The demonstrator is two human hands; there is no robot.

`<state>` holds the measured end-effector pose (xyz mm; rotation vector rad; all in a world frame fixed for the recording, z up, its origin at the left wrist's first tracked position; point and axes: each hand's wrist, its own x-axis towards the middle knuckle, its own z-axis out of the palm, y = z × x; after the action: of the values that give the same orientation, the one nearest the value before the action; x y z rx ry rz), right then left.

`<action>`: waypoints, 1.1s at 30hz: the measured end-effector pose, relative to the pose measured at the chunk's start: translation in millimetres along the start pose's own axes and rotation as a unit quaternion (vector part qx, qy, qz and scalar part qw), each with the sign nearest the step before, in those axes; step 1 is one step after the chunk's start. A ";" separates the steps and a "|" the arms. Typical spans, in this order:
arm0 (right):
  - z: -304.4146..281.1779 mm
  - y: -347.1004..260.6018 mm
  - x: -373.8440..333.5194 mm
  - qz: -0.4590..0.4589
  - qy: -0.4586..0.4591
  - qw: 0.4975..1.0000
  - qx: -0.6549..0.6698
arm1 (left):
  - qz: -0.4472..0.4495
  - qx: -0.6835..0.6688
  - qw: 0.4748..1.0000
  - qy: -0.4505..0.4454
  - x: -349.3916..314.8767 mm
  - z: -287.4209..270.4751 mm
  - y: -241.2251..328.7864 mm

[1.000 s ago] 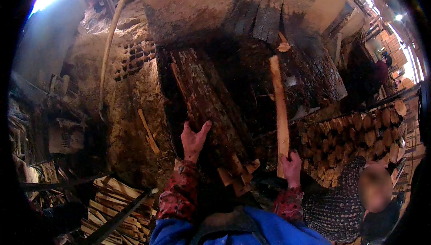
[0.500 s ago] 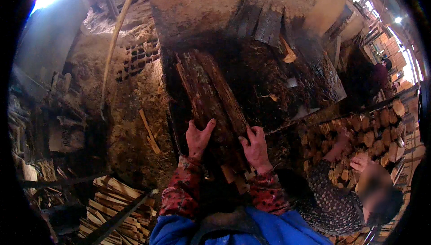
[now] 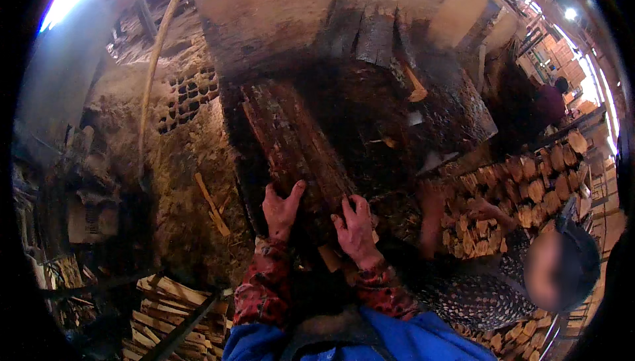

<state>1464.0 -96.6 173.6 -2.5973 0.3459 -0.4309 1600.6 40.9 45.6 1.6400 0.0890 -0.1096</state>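
Observation:
Two long, dark, rough wooden slabs [image 3: 291,136] lie side by side, running from the far left down toward me. My left hand [image 3: 280,212] grips the left edge of the near end, fingers over the outer side and thumb on top. My right hand [image 3: 358,232] holds the right edge, fingertips curled onto the wood. Part of the fingers on the outer sides is hidden. Below and between my wrists, short pale-brown wood ends [image 3: 329,257] show in shadow.
Split firewood is stacked at the right [image 3: 522,196] and lower left [image 3: 169,315]. A co-worker in a dotted sleeve [image 3: 469,298] reaches toward the right stack. A sooty clay wall [image 3: 278,17] rises behind, with dark boards [image 3: 377,37] against it. A long pole [image 3: 152,70] leans at left.
My hands keep their hold on the slabs while the whole view shifts slightly. The co-worker's arms have moved left and farther away, nearer my right hand.

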 end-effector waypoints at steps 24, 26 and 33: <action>-0.4 11.2 -0.3 -0.003 0.028 0.998 0.058 | 0.033 -0.087 0.996 0.000 -3.6 8.6 11.2; -1.0 8.8 1.1 -0.005 0.021 0.998 0.056 | 0.021 -0.094 0.995 0.000 0.9 6.0 1.2; -5.8 10.8 2.0 0.011 0.015 0.997 0.079 | 0.027 -0.020 0.999 0.006 -13.0 6.5 46.3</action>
<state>1462.0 -108.8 173.5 -2.4336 0.3354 -0.4709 1593.3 31.2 92.6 1.6019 0.0556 -0.0558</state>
